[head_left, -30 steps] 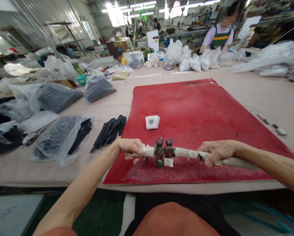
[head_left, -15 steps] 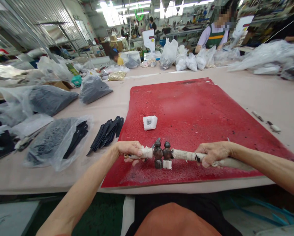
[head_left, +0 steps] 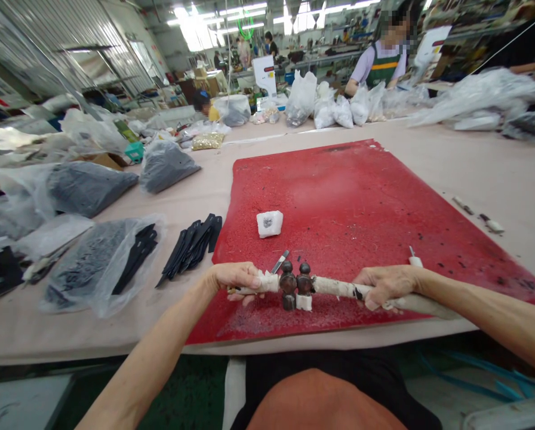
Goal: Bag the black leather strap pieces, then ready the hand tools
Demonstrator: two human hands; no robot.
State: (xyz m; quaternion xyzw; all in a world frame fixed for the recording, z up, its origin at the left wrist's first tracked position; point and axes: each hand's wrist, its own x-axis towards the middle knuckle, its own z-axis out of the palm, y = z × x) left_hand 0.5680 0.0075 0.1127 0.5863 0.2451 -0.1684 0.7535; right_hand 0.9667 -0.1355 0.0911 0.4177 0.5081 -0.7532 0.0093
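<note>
We see both hands near the front edge of the bench, over the near edge of the red mat (head_left: pixel 361 197). Left hand (head_left: pixel 234 279) closed around the wrapped handle of a small hammer (head_left: pixel 270 282), head pointing right. Right hand (head_left: pixel 386 283) closed around the pale taped handle of a second hammer (head_left: pixel 339 288), head pointing left. The two dark heads meet, touching or just about, between the hands, low over the mat; we cannot tell if they rest on it.

Just behind the heads, a thin metal blade (head_left: pixel 280 261) lies on the mat. Behind the right hand, a small white-tipped tool (head_left: pixel 413 258). Further in, a white block (head_left: pixel 270 223) sits on the mat's left part.

Left of the mat, a fan of black strips (head_left: pixel 193 246), then clear bags of dark parts (head_left: pixel 101 257) toward the bench's left edge. Right of the mat, small pale tools (head_left: pixel 477 215) on bare bench.

At the far edge, white plastic bags (head_left: pixel 325 104), and a person in a green apron (head_left: pixel 377 63) working there.
</note>
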